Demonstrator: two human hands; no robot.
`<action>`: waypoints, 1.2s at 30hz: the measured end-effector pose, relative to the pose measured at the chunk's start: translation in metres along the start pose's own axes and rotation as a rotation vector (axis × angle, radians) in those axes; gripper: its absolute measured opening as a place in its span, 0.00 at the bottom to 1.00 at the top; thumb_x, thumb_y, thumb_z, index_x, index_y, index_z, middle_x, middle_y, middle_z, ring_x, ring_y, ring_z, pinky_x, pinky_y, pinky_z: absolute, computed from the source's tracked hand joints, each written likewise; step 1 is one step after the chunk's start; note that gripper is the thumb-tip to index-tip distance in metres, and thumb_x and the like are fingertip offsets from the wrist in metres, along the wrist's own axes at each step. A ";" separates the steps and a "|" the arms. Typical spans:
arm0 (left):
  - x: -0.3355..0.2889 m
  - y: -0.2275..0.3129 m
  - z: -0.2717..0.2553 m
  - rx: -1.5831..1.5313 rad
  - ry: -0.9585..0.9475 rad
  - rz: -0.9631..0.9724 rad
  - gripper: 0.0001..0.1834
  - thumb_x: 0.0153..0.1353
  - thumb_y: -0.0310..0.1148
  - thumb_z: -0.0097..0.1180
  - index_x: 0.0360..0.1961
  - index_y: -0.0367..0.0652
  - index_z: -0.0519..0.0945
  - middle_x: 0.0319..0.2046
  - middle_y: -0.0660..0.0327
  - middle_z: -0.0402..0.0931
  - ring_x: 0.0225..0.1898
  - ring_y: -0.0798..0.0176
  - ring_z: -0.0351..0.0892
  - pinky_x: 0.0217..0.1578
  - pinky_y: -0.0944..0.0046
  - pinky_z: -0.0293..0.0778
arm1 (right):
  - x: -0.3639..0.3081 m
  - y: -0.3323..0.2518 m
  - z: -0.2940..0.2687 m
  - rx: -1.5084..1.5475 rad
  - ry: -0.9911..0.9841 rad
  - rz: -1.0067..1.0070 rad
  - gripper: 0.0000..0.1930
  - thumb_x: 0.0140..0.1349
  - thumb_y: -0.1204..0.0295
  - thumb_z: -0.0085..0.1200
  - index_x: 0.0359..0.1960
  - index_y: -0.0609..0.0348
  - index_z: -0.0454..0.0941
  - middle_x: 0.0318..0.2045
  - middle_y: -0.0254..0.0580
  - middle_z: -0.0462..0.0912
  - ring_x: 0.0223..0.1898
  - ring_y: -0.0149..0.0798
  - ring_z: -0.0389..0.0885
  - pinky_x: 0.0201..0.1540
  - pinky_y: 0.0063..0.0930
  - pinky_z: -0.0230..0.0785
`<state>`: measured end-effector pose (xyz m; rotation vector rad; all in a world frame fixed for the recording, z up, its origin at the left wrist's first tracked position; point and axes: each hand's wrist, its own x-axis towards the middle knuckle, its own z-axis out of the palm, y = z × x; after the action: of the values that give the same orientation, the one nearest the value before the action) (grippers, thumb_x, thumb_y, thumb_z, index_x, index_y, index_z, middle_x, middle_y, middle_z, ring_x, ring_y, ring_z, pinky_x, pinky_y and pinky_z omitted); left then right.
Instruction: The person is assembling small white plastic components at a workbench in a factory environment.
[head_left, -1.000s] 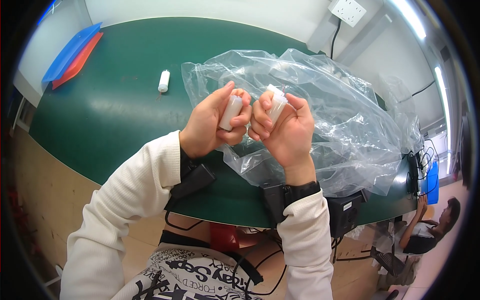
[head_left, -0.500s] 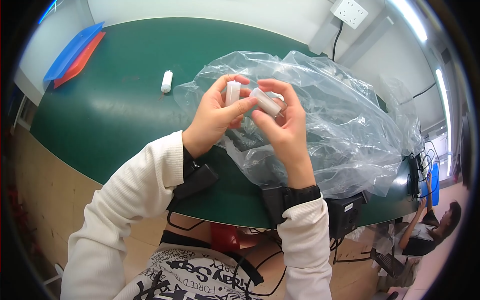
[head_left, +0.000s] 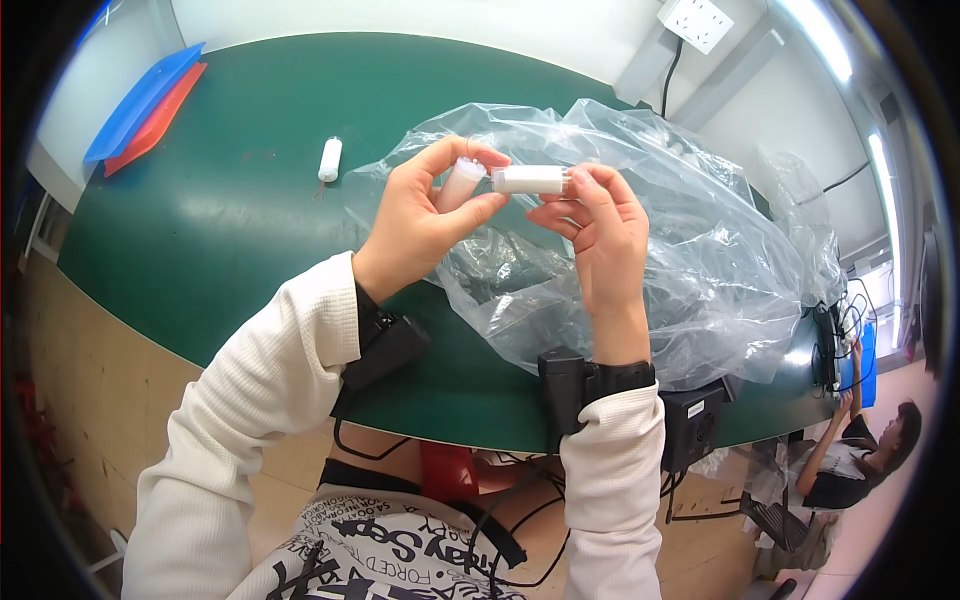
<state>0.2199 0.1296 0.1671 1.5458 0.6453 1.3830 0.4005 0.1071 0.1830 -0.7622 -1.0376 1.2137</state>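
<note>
My left hand point(head_left: 415, 215) is closed around a white cylinder point(head_left: 461, 186) that stands tilted, its upper end showing between the fingers. A second white cylinder point(head_left: 530, 180) lies level just right of it, its left end at my left fingertips. My right hand point(head_left: 610, 235) pinches this second cylinder by its right end, where small prongs show. Both hands are raised over a large crumpled clear plastic bag point(head_left: 680, 270). Another white cylinder point(head_left: 331, 159), with a thin reddish wire at its lower end, rests on the green table point(head_left: 230, 230) to the left.
A blue tray point(head_left: 145, 100) and a red tray point(head_left: 155, 120) lean at the far left. A power socket point(head_left: 697, 22) with a cable is on the far wall. A black box point(head_left: 692, 428) sits at the near table edge. Another person point(head_left: 850, 465) is at the right.
The second cylinder has turned from slanting to level. My right hand has moved right and now grips its right end. The cylinder in my left hand has tipped to the right.
</note>
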 end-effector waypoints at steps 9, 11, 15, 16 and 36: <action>0.000 0.000 -0.005 0.123 -0.115 0.006 0.11 0.51 0.24 0.62 0.38 0.39 0.77 0.34 0.64 0.76 0.34 0.74 0.72 0.35 0.74 0.70 | -0.005 -0.010 -0.015 -0.205 -0.044 0.171 0.11 0.60 0.71 0.53 0.39 0.66 0.75 0.28 0.45 0.79 0.27 0.31 0.80 0.31 0.30 0.79; -0.001 0.001 -0.005 0.159 -0.144 0.023 0.12 0.51 0.24 0.62 0.38 0.39 0.77 0.33 0.63 0.76 0.34 0.73 0.73 0.35 0.73 0.70 | -0.006 -0.010 -0.017 -0.210 -0.056 0.207 0.11 0.60 0.71 0.54 0.39 0.67 0.75 0.27 0.44 0.79 0.26 0.30 0.79 0.30 0.29 0.79; -0.001 -0.001 -0.006 0.179 -0.170 0.024 0.12 0.51 0.23 0.61 0.38 0.38 0.77 0.33 0.63 0.76 0.35 0.72 0.73 0.37 0.72 0.70 | -0.009 -0.013 -0.020 -0.256 -0.086 0.221 0.11 0.59 0.71 0.54 0.39 0.67 0.75 0.25 0.42 0.78 0.25 0.28 0.77 0.30 0.28 0.78; -0.001 -0.002 -0.006 0.172 -0.162 0.028 0.11 0.51 0.22 0.61 0.38 0.38 0.77 0.33 0.62 0.76 0.35 0.72 0.73 0.37 0.72 0.70 | -0.009 -0.013 -0.020 -0.265 -0.085 0.220 0.11 0.59 0.71 0.54 0.39 0.67 0.75 0.25 0.41 0.78 0.24 0.27 0.77 0.30 0.28 0.78; 0.005 0.007 -0.020 -0.314 -0.011 -0.347 0.07 0.57 0.29 0.44 0.36 0.40 0.72 0.16 0.69 0.63 0.16 0.79 0.56 0.16 0.77 0.50 | -0.007 0.000 -0.009 -0.289 -0.011 0.103 0.08 0.57 0.72 0.56 0.33 0.65 0.75 0.25 0.39 0.79 0.23 0.26 0.77 0.28 0.21 0.74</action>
<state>0.2003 0.1366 0.1747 1.1314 0.6214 1.1481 0.4082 0.1005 0.1780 -1.0446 -1.2107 1.1690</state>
